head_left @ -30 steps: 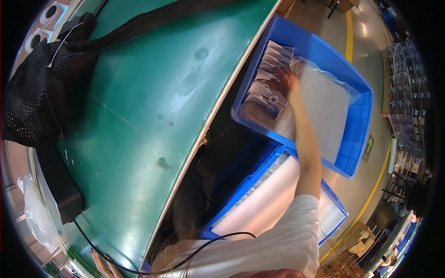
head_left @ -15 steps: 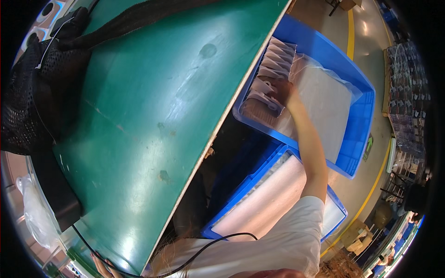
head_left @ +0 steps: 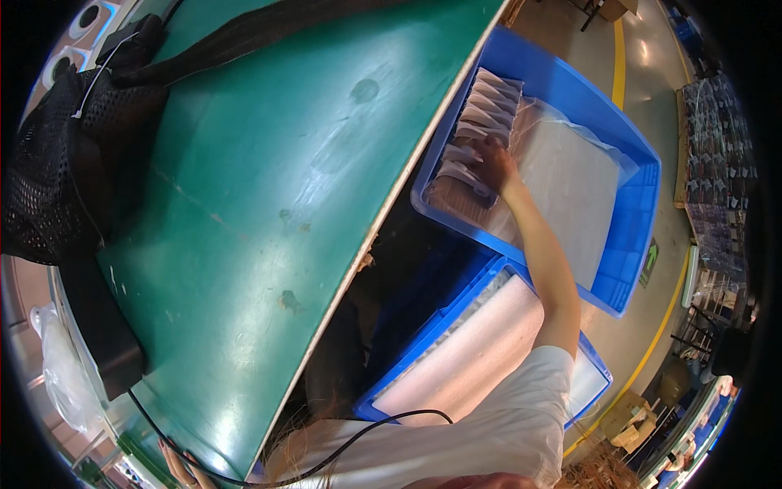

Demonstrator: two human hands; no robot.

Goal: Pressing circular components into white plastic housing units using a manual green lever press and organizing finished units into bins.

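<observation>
My right hand [head_left: 492, 161] reaches far out into a blue plastic bin [head_left: 627, 244] beside the table. Its fingers rest on a row of small flat grey-white packets [head_left: 482, 114] that stand on edge along the bin's left wall. Whether the fingers grip a packet is hidden. A clear plastic sheet [head_left: 570, 187] lines the rest of that bin. Only the fingers of my left hand [head_left: 177, 466] show, spread on the near edge of the green table [head_left: 269, 187], holding nothing.
A second blue bin [head_left: 444, 326] holding a white foam sheet [head_left: 472, 350] sits nearer me under my arm. A black mesh bag [head_left: 65, 163] and a black box [head_left: 102, 326] lie on the table's left. A black cable [head_left: 358, 436] crosses my shirt. Yellow floor lines run at right.
My right hand has slid a little along the packet row toward its near end. The view has shifted slightly; the left hand stays at the table edge.
</observation>
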